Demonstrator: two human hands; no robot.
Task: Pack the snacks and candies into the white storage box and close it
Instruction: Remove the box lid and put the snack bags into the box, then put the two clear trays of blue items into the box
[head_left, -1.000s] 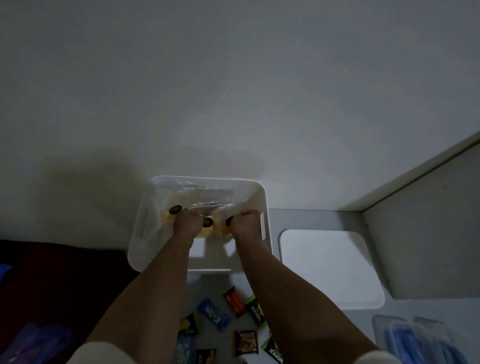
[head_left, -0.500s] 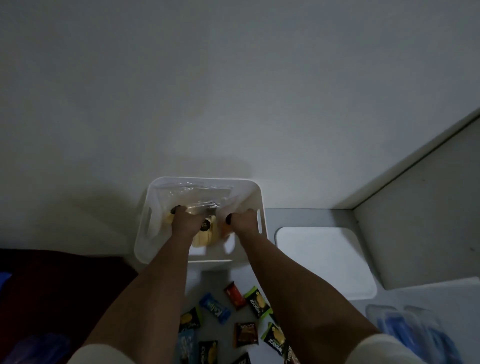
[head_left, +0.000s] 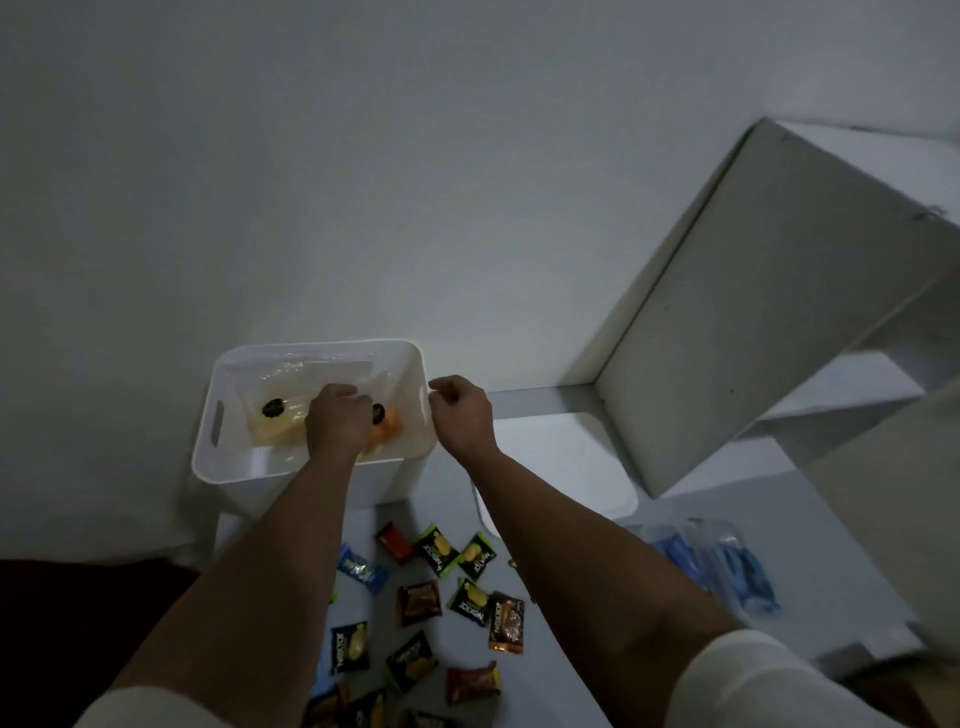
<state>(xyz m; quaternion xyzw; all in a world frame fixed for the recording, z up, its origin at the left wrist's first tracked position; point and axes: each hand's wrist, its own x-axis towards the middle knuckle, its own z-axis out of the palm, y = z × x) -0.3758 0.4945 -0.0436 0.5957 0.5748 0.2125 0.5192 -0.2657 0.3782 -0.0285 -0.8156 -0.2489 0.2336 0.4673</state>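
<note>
Nearest: loose snack packets (head_left: 441, 613) on the bench (head_left: 571, 649), unpacked. Beyond: right hand (head_left: 462, 415), grip clenched, empty, beside white storage box (head_left: 311, 470); left hand (head_left: 337, 418) inside, pressing clear bag (head_left: 283, 413). Lid (head_left: 566, 462) off.

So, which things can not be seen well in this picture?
- Head view: what the left hand presses in the box; the hand covers it.
- Whether the right hand holds anything; the fingers are curled.
- Packets at the bottom edge: cut off.
- Packet print: too dark and small.
- Lid: forearm hides its near left part.
</note>
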